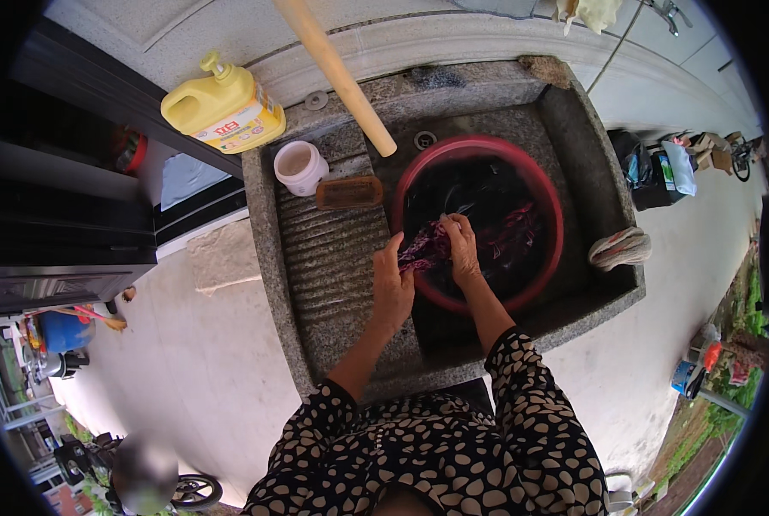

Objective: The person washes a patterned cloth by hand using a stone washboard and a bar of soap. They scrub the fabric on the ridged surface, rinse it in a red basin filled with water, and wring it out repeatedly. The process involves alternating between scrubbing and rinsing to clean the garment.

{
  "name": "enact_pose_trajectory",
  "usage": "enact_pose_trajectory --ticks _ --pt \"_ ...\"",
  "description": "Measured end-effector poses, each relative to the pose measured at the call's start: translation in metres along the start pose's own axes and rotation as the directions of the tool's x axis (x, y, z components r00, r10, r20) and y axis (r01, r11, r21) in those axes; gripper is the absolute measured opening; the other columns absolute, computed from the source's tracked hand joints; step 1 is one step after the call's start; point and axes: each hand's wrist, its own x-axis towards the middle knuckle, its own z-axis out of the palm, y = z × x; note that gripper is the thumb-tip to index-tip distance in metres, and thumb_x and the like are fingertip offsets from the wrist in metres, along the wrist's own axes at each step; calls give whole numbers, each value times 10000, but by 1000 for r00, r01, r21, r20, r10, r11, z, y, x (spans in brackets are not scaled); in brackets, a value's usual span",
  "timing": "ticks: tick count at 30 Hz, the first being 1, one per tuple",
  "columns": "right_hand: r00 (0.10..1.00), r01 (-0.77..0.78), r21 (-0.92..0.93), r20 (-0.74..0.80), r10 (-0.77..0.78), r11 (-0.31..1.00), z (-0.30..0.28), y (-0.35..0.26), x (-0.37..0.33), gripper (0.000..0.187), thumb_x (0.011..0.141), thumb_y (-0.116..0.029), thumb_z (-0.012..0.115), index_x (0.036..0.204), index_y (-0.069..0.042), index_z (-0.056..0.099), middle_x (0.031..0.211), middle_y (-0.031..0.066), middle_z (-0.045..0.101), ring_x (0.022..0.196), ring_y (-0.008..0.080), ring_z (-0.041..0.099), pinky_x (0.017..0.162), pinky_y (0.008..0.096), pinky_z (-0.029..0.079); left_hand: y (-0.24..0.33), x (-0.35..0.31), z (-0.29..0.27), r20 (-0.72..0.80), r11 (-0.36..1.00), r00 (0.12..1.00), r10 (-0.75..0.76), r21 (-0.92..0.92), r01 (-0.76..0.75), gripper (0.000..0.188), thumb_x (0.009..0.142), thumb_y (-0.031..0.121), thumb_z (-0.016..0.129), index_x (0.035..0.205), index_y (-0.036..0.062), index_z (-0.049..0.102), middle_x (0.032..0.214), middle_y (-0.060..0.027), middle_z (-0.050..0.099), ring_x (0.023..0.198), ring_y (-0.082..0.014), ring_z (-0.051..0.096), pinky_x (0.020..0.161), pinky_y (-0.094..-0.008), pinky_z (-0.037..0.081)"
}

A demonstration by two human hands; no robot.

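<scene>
Both my hands work on a dark patterned cloth (pixel 426 247) with pink and purple tones, over the left part of a red basin (pixel 550 193). My left hand (pixel 390 282) grips the cloth's left end at the basin's rim. Closed on the same cloth from the right is my right hand (pixel 463 249), above the dark water (pixel 462 185). More of the pink-patterned fabric (pixel 515 228) trails into the water to the right; how much lies below the surface is hidden.
The basin stands in a stone sink (pixel 584 163) beside a ridged washboard (pixel 329 249). A brown brush (pixel 350 193), a white tub (pixel 300 168) and a yellow pump jug (pixel 225 107) sit at the left. A wooden pole (pixel 341 77) leans in from above. A rolled cloth (pixel 619 248) lies on the right rim.
</scene>
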Motion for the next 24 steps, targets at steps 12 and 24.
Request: enact_pose_trajectory --ticks 12,24 --pt "967 107 -659 243 75 744 -56 76 6 241 842 -126 494 1044 -30 584 872 213 650 793 382 639 725 434 508 -18 28 99 540 310 513 -667 -426 850 672 959 418 438 1475 65 191 1516 -187 167 1370 -412 226 1036 -455 374" --pt "542 732 14 593 -595 681 61 -76 -120 211 671 -222 718 698 -101 547 718 32 481 701 235 499 627 399 344 -34 -20 -17 306 -405 900 -311 -899 165 516 949 556 385 1217 140 533 1076 -97 600 915 -252 553 780 -394 446"
